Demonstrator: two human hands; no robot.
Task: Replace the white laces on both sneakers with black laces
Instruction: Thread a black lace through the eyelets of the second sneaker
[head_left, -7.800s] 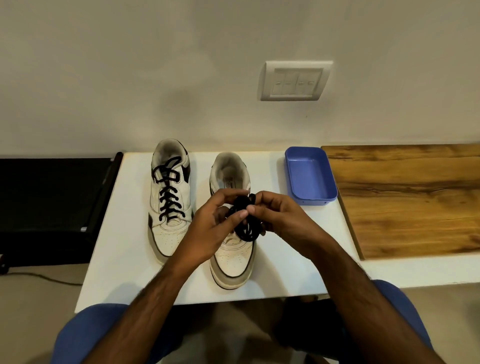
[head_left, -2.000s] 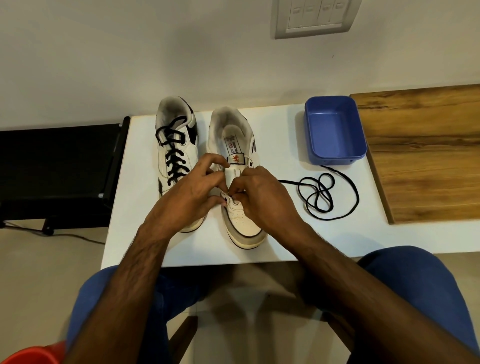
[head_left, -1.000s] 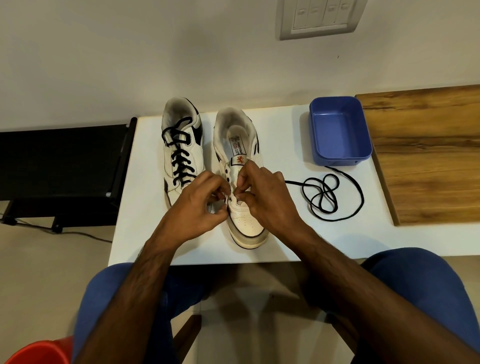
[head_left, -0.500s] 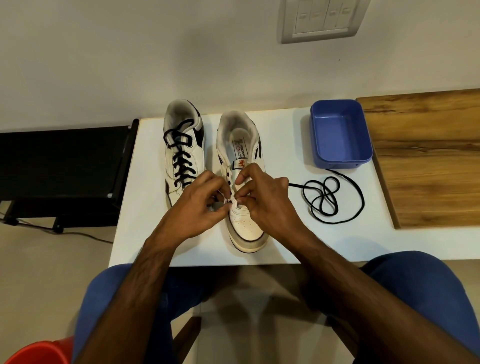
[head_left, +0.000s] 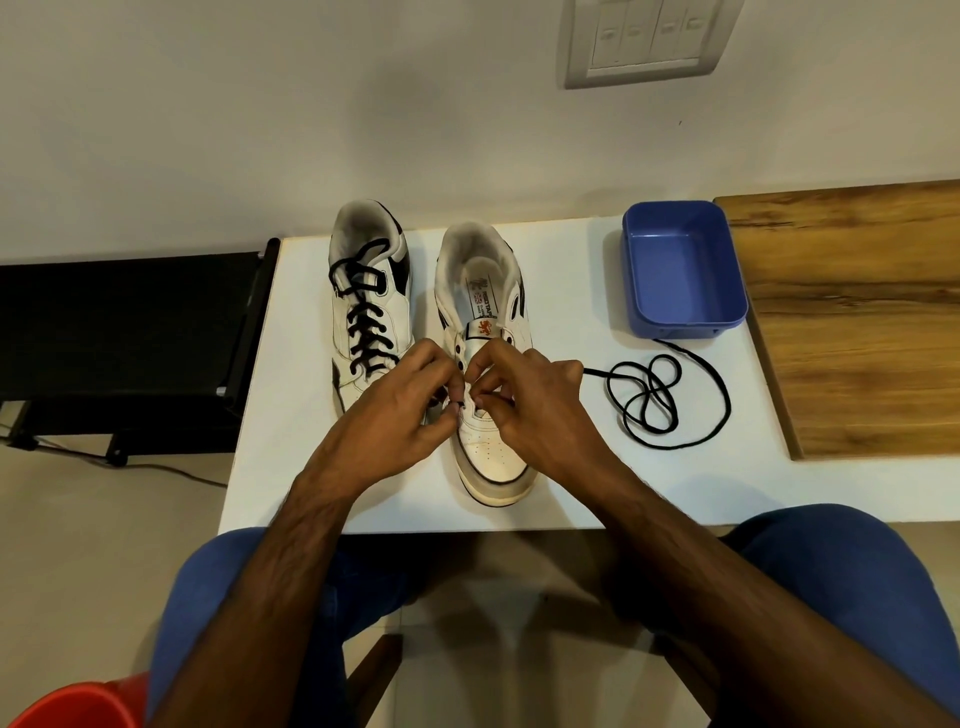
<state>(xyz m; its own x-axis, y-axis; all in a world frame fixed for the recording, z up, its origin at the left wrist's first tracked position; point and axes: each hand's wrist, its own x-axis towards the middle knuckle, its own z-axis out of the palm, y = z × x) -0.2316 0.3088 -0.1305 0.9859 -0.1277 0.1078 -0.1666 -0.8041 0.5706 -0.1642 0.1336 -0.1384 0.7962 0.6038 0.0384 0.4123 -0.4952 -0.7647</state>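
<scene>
**Both hands at lowest eyelets of the unlaced sneaker**

Black lace (head_left: 670, 397): mostly a loose coil on the white table (head_left: 571, 291), right of the right sneaker (head_left: 491, 447) and in front of the blue tray (head_left: 683, 270). One strand runs left from the coil and goes behind the right hand (head_left: 530, 400). A short black bit shows between the two hands' fingertips at the bottom eyelets.

Right sneaker: toe toward the person, eyelets above the hands are bare, tongue label visible. Both hands sit on its forefoot, meeting over the middle.

Left hand (head_left: 400, 410): fingers curled, thumb and forefinger pinching at the left bottom eyelet, looks like the lace end. Right hand: fingers curled, pinching at the right-hand side of the same row; what exactly it grips is hidden by the fingers.

Left sneaker (head_left: 371, 291): just beside the other one, laced fully in black, its toe hidden under the left hand.

Wooden board (head_left: 857, 322) lies right of the tray. Light switch panel (head_left: 644, 39) on the wall above.
</scene>
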